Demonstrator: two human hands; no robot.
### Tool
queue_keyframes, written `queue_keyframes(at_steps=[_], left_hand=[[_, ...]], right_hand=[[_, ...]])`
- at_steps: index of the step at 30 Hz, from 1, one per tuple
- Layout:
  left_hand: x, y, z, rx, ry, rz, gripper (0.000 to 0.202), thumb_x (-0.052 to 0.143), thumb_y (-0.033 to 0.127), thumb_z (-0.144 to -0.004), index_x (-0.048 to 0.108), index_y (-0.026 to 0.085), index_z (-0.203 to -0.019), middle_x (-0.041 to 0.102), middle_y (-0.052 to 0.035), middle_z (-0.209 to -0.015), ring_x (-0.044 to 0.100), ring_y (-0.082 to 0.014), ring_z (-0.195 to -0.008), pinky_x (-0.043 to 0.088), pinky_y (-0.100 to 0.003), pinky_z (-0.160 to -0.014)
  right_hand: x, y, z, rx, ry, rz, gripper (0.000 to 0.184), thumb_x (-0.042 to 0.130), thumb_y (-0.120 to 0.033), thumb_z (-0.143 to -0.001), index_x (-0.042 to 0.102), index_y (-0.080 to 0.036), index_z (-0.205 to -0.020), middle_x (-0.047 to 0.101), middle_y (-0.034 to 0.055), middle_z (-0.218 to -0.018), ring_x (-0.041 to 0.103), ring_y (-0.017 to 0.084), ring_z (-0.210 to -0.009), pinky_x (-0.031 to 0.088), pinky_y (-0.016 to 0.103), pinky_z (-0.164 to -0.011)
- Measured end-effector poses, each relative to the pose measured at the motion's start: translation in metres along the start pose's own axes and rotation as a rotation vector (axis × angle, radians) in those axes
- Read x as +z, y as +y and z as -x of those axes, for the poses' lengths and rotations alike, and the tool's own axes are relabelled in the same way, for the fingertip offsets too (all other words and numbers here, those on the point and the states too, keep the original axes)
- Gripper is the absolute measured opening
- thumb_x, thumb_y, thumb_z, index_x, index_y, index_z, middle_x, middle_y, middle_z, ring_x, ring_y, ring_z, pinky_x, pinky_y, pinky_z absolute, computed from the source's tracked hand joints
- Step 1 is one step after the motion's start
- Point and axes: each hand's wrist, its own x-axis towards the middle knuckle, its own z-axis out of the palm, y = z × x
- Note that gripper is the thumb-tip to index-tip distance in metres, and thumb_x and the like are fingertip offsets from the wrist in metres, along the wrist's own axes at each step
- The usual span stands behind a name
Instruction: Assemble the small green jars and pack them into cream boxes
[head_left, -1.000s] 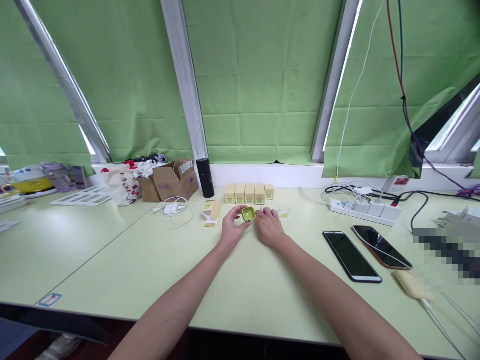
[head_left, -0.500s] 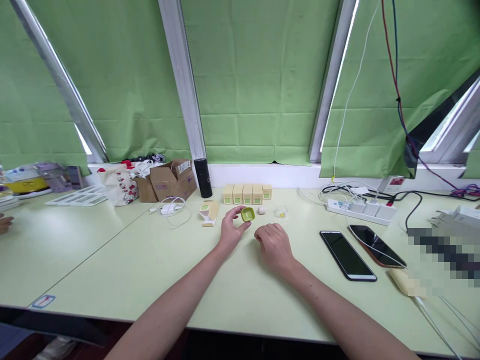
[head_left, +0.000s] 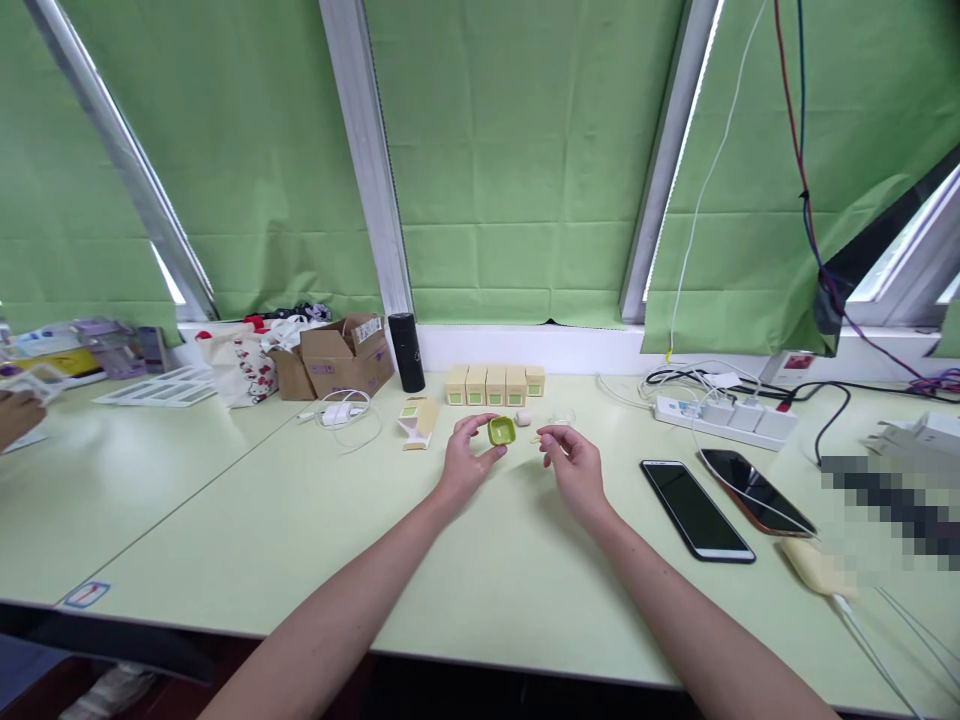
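Observation:
My left hand (head_left: 466, 455) grips a small square green cup (head_left: 502, 431) between thumb and fingers, its hollow side tilted toward me. Just right of it, my right hand (head_left: 576, 462) is closed in a pinch on a tiny yellowish piece (head_left: 535, 439), too small to identify. Beyond the hands sits a small pinkish-white rounded object (head_left: 523, 418). A clear little container (head_left: 562, 415) is partly hidden behind my right fingers. To the left lies an opened cream carton (head_left: 418, 423). Several small cream boxes with green windows (head_left: 495, 387) stand in a row at the back.
Two phones (head_left: 697, 511) (head_left: 757, 491) lie on the right, near a white power strip (head_left: 724, 420) with cables. Left rear holds a black cylinder (head_left: 406, 353), a cardboard box (head_left: 345, 362), a charger (head_left: 341, 413) and a printed bag (head_left: 247, 370). Another person's hand (head_left: 19, 415) shows at far left.
My right hand has shifted right and turned, now pinching the tiny yellowish piece. The green cup has moved slightly right. At far left the other person's hand has risen with a pale object.

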Motion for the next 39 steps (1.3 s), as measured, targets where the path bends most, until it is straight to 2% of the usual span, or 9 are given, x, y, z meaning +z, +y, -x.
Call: queue_keyframes(at_steps=[6, 9, 13, 24, 29, 33, 39], left_hand=[[0.001, 0.002, 0.002, 0.008, -0.002, -0.020, 0.049, 0.082, 0.016, -0.071, 0.075, 0.026, -0.118, 0.070, -0.0095, -0.127, 0.062, -0.0288, -0.123, 0.046, -0.045, -0.106], [0.001, 0.002, 0.002, 0.007, -0.012, -0.024, 0.048, 0.083, 0.017, -0.071, 0.075, 0.026, -0.118, 0.070, -0.0095, -0.126, 0.062, -0.0288, -0.123, 0.046, -0.045, -0.106], [0.001, 0.001, 0.002, -0.012, -0.021, -0.031, 0.049, 0.084, 0.018, -0.071, 0.075, 0.024, -0.118, 0.069, -0.0109, -0.127, 0.062, -0.0292, -0.123, 0.046, -0.047, -0.107], [0.002, -0.002, 0.002, -0.002, -0.025, -0.018, 0.048, 0.084, 0.021, -0.070, 0.076, 0.025, -0.117, 0.071, -0.0103, -0.125, 0.063, -0.0293, -0.121, 0.046, -0.046, -0.106], [0.003, 0.000, 0.003, 0.005, -0.017, -0.012, 0.047, 0.083, 0.020, -0.070, 0.076, 0.024, -0.117, 0.071, -0.0101, -0.124, 0.063, -0.0286, -0.120, 0.046, -0.046, -0.107], [0.003, 0.001, 0.004, 0.000, -0.036, -0.024, 0.048, 0.083, 0.020, -0.071, 0.076, 0.024, -0.118, 0.070, -0.0107, -0.123, 0.063, -0.0289, -0.121, 0.046, -0.047, -0.109], [0.003, 0.000, 0.005, 0.026, -0.028, -0.013, 0.047, 0.083, 0.020, -0.072, 0.076, 0.025, -0.118, 0.070, -0.0102, -0.124, 0.064, -0.0277, -0.120, 0.046, -0.046, -0.111]], right_hand=[[-0.003, 0.006, -0.008, 0.234, 0.080, -0.204, 0.055, 0.084, -0.072, -0.067, 0.071, -0.018, -0.072, 0.060, 0.0005, -0.063, 0.051, 0.013, -0.056, 0.042, 0.027, -0.049], [-0.007, 0.010, -0.010, 0.326, 0.113, -0.237, 0.058, 0.088, -0.072, -0.061, 0.068, -0.018, -0.069, 0.054, -0.0033, -0.057, 0.044, 0.010, -0.049, 0.037, 0.025, -0.045], [-0.012, 0.012, -0.012, 0.391, 0.139, -0.281, 0.059, 0.092, -0.070, -0.054, 0.067, -0.018, -0.068, 0.053, -0.0036, -0.056, 0.045, 0.010, -0.049, 0.036, 0.025, -0.044], [-0.012, 0.013, -0.011, 0.360, 0.116, -0.301, 0.055, 0.091, -0.067, -0.060, 0.066, -0.019, -0.069, 0.055, -0.0023, -0.058, 0.046, 0.010, -0.049, 0.037, 0.024, -0.043], [-0.011, 0.010, -0.011, 0.332, 0.097, -0.320, 0.054, 0.092, -0.065, -0.060, 0.068, -0.018, -0.072, 0.059, -0.0016, -0.061, 0.052, 0.011, -0.052, 0.041, 0.024, -0.046], [-0.009, 0.006, -0.010, 0.323, 0.079, -0.338, 0.054, 0.094, -0.062, -0.058, 0.073, -0.017, -0.080, 0.066, 0.0018, -0.069, 0.063, 0.015, -0.061, 0.049, 0.026, -0.052], [-0.006, 0.002, -0.007, 0.207, 0.041, -0.292, 0.049, 0.093, -0.053, -0.061, 0.073, -0.020, -0.092, 0.071, 0.0029, -0.080, 0.070, 0.019, -0.067, 0.056, 0.030, -0.057]])
